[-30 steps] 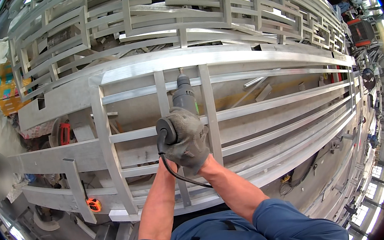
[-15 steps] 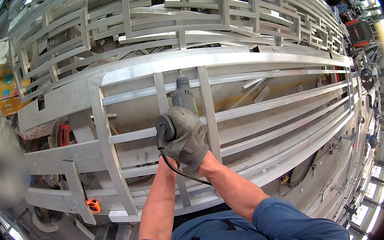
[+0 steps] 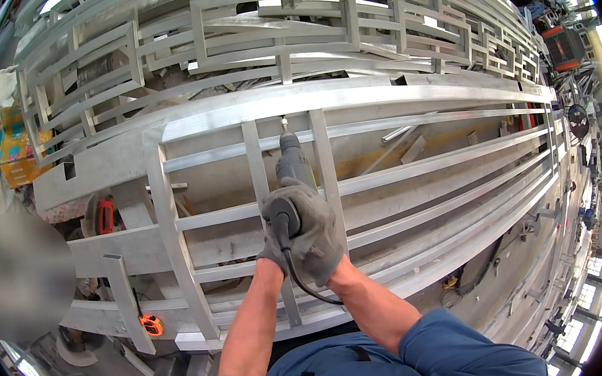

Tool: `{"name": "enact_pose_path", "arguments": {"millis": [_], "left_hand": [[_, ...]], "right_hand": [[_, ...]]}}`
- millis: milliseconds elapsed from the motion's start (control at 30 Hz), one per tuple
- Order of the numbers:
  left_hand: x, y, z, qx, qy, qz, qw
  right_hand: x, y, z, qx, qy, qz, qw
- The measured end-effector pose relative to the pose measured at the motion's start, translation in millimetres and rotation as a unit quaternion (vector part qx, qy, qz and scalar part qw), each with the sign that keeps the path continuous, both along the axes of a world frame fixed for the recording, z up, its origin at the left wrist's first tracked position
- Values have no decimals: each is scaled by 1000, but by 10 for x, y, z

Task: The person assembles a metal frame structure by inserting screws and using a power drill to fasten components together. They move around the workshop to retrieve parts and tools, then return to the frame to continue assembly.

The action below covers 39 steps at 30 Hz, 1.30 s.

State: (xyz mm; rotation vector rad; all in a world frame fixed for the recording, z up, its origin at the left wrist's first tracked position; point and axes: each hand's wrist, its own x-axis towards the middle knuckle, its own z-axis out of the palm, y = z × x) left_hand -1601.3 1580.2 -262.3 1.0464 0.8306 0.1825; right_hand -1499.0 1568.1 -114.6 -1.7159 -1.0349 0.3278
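Both of my hands, in grey work gloves, are closed round a dark corded power drill [image 3: 293,165]. My right hand [image 3: 320,236] wraps the body and grip from the right. Mostly hidden behind the drill's rear end and the other glove, my left hand [image 3: 271,251] closes on it from the left. The drill points away from me, between two short crossbars of a silver metal frame [image 3: 240,111]. Its bit [image 3: 284,121] reaches the inner side of the far rail; whether it touches cannot be made out. The black cord [image 3: 298,277] hangs from its rear over my wrists.
Beyond lies another metal lattice panel [image 3: 356,22] over stacked bars. An orange tape measure [image 3: 152,324] sits at the near left, beside a short upright bar [image 3: 127,301]. A taped yellow box [image 3: 18,149] and a red tool [image 3: 105,214] are at the left.
The drill and both gloved hands have drawn slightly back toward me and to the right. More of the bit shows below the far rail. The view has shifted a little.
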Motion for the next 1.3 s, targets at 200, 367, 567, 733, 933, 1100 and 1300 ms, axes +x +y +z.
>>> {"name": "enact_pose_path", "arguments": {"millis": [200, 367, 567, 733, 933, 1100, 1300], "left_hand": [[-63, -246, 437, 123, 2, -139, 983], [-99, -135, 1133, -230, -213, -94, 945], [122, -1027, 1306, -411, -278, 92, 863], [80, -1688, 1782, -367, -205, 153, 894], [-465, -2432, 2088, -162, -219, -13, 962], [-938, -3026, 2152, -145, -237, -155, 948], [-1124, -3731, 2316, -29, -294, -223, 929]], "right_hand": [[120, -549, 245, 58, 75, 64, 993], [340, -1229, 545, 81, 305, 23, 949], [365, -2206, 715, 230, 587, 31, 776], [-76, -3025, 886, 214, 546, -135, 799], [-788, -5526, -117, -177, 389, -178, 886], [-1708, -7270, -548, -365, 213, -435, 795], [-2207, -6885, 247, -296, -5, -440, 848]]}}
